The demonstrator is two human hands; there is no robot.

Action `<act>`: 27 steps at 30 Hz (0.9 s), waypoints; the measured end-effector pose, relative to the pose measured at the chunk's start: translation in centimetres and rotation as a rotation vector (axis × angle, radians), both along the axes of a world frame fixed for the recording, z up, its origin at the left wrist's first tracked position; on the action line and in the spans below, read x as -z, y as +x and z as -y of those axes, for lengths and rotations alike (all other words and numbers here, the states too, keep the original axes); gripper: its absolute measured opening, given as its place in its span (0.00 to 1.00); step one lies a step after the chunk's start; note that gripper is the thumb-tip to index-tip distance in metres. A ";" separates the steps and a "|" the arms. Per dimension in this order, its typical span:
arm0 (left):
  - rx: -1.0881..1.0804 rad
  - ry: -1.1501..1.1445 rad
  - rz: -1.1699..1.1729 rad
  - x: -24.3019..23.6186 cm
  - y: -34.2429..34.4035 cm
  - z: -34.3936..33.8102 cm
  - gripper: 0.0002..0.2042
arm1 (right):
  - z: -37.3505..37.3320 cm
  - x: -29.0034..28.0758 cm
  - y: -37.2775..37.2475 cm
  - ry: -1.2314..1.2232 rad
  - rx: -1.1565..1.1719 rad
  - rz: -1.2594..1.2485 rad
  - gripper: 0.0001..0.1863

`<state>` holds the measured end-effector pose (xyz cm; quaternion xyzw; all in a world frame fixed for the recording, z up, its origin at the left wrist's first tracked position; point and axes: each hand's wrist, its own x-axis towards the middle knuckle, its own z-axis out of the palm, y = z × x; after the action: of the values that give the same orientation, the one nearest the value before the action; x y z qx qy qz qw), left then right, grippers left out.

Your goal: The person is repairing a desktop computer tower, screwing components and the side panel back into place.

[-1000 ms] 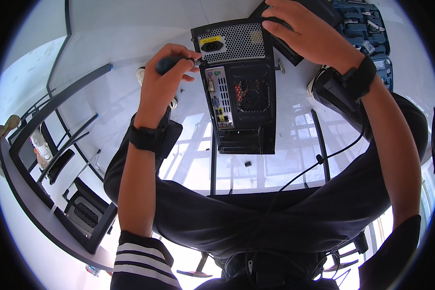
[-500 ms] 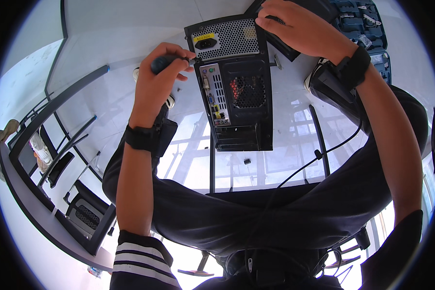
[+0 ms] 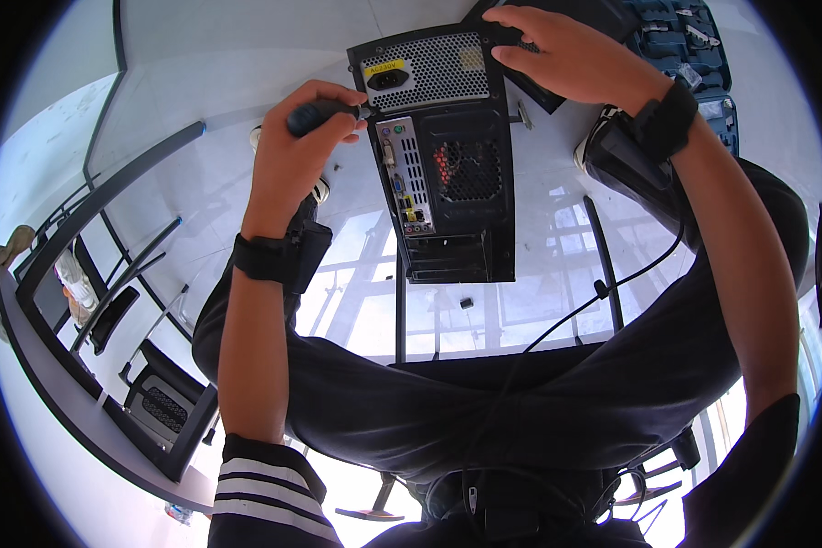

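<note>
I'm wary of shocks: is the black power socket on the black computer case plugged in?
Unplugged: the black power socket on the black computer case shows bare, with no cord.

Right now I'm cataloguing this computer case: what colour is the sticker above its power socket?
The sticker is yellow, shown best in the head view.

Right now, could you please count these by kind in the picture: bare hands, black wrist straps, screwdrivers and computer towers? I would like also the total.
Bare hands: 2 (left hand, right hand)
Black wrist straps: 2
Screwdriver: 1
Computer tower: 1
Total: 6
</note>
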<state>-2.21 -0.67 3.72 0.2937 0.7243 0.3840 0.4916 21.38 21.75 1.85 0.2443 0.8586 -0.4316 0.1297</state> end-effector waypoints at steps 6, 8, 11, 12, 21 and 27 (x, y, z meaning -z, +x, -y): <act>0.102 -0.058 -0.050 0.0 -0.2 0.3 0.11 | 0.0 -1.4 -0.5 -0.021 0.035 0.017 0.28; 0.025 -0.073 -0.015 -0.8 0.5 -0.5 0.11 | 0.0 -1.6 -0.4 -0.066 0.065 0.053 0.28; -0.107 -0.133 -0.035 -1.3 0.9 -1.0 0.12 | -0.2 0.1 0.1 0.009 0.046 -0.019 0.28; -0.164 -0.179 -0.088 -1.4 0.9 -1.1 0.13 | -0.2 0.2 0.2 0.014 0.043 -0.039 0.27; 0.084 -0.197 -0.394 -1.5 1.0 -0.5 0.10 | -0.3 -1.4 -0.5 -0.007 0.047 -0.004 0.26; 0.318 0.043 -0.499 -1.3 -0.3 0.1 0.15 | 0.0 -1.2 -0.6 0.013 0.040 0.026 0.27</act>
<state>-2.50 -0.81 4.99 0.4991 0.7594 0.2334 0.3460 20.76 21.74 3.05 0.2680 0.8546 -0.4253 0.1303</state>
